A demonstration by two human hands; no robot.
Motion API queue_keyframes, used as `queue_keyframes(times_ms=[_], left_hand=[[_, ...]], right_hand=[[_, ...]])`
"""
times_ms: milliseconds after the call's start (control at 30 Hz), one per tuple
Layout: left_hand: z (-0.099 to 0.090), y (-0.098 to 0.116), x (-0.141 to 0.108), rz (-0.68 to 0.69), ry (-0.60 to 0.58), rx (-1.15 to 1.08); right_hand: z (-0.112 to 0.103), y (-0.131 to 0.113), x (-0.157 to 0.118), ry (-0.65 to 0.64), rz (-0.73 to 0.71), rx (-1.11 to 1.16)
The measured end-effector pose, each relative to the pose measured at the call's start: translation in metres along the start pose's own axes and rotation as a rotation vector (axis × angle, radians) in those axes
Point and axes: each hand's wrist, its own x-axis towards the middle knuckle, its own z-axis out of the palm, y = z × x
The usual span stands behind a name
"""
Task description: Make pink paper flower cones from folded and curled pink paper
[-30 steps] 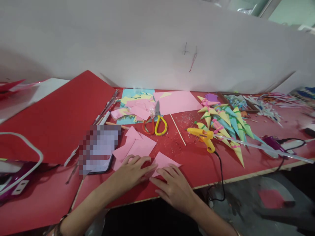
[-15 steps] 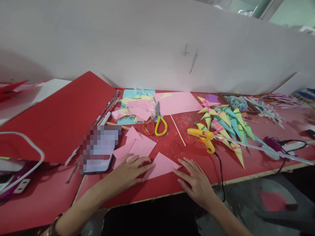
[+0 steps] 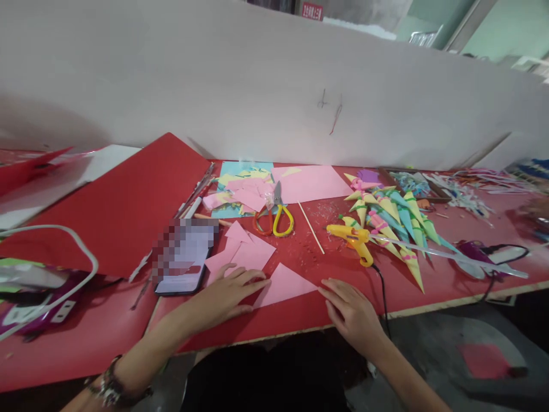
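Note:
A pink paper piece (image 3: 286, 286) lies flat on the red table between my hands. My left hand (image 3: 229, 290) rests with fingers spread at its left edge, partly over other pink pieces (image 3: 251, 252). At the paper's right corner, the fingertips of my right hand (image 3: 349, 312) touch or nearly touch it; those fingers are extended and hold nothing. Beyond the paper lie scissors (image 3: 278, 214) with red and yellow handles, and a thin stick (image 3: 311, 228). A yellow glue gun (image 3: 354, 239) with a long clear glue stick is right of them.
Colourful paper cones (image 3: 397, 217) are heaped at the right, before a tray of small bits (image 3: 412, 182). A phone (image 3: 184, 257) lies left, near a large red sheet (image 3: 124, 200). Paper scraps (image 3: 246, 191) and a pink sheet (image 3: 311, 182) lie behind.
My right hand has shifted slightly right, from over the paper's right corner to its tip. My left hand stays at the left edge. The camera view has tilted a little.

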Motion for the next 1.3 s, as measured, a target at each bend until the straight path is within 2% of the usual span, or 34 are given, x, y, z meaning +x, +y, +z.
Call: queue_keyframes(times_ms=[200,300,400,467,600,667,833,933,1033,1133,1300], left_hand=[[-0.016,0.016,0.007,-0.048,-0.100,0.008],[-0.018,0.029,0.010,-0.100,-0.107,0.023],[-0.011,0.039,0.011,-0.141,-0.035,0.056],[-0.005,0.045,0.011,-0.137,0.010,0.065],[0.005,0.060,0.014,0.038,0.063,-0.010],[0.009,0.068,0.017,0.099,0.074,-0.027],[0.014,0.075,0.025,0.126,0.077,0.122],[0.013,0.072,0.027,0.124,0.085,0.149],[0.013,0.066,0.028,0.080,0.167,0.148],[0.006,0.057,0.034,0.111,0.320,0.246],[-0.026,0.040,0.048,0.149,0.521,0.464]], right_hand=[[-0.002,-0.002,0.012,0.023,0.086,0.010],[-0.002,-0.017,0.019,-0.063,-0.032,0.115],[0.003,-0.032,0.019,-0.184,-0.137,0.139],[0.010,-0.040,0.013,-0.195,-0.159,0.113],[0.025,-0.049,-0.003,-0.012,-0.096,0.066],[0.029,-0.052,-0.006,0.038,-0.098,0.067],[0.029,-0.054,0.001,0.181,-0.187,0.081],[0.025,-0.052,0.012,0.192,-0.203,0.106],[0.017,-0.050,0.025,0.151,-0.179,0.130],[0.006,-0.048,0.045,0.109,-0.134,0.158],[-0.013,-0.047,0.089,-0.003,-0.023,0.279]])
